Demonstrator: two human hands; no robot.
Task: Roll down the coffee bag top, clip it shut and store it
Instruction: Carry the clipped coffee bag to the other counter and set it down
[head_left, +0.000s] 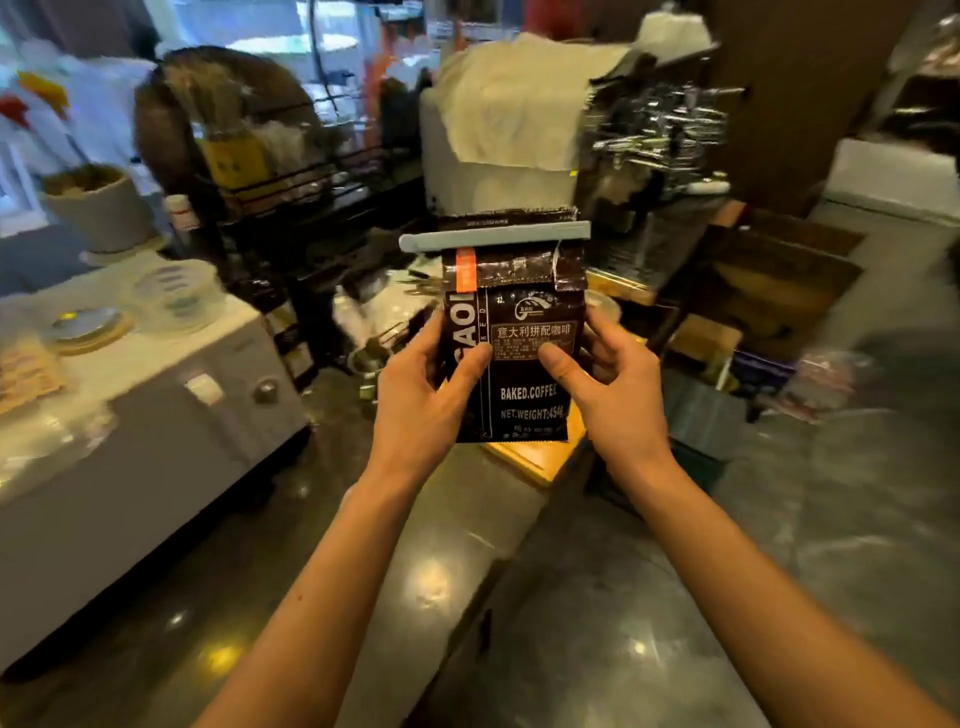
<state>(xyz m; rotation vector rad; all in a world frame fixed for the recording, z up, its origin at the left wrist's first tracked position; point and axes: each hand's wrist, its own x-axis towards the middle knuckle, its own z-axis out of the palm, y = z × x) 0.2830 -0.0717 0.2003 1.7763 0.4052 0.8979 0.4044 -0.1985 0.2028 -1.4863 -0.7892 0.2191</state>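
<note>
You are holding the coffee bag (514, 338) up in the air in front of you, standing straight. A pale clip (493, 237) sits across the bag near its top, and a short strip of the bag sticks up above the clip. The clip pokes out past the bag on its left side.

Your left hand (421, 400) is curled around the bag's left edge, thumb on the front. Your right hand (613, 384) is curled around the bag's right edge, thumb on the front too. Both hands grip the bag's lower half, well below the clip.

It looks like the rolling and clipping are done, so the step now is putting the bag away. You need to pick a spot for it. Below the bag is a dark shiny tabletop (467, 571) with a wooden board (535, 457) just under the bag. Behind the bag are blurry racks and boxes. Keep the bag upright so the clip does not slip.
</note>
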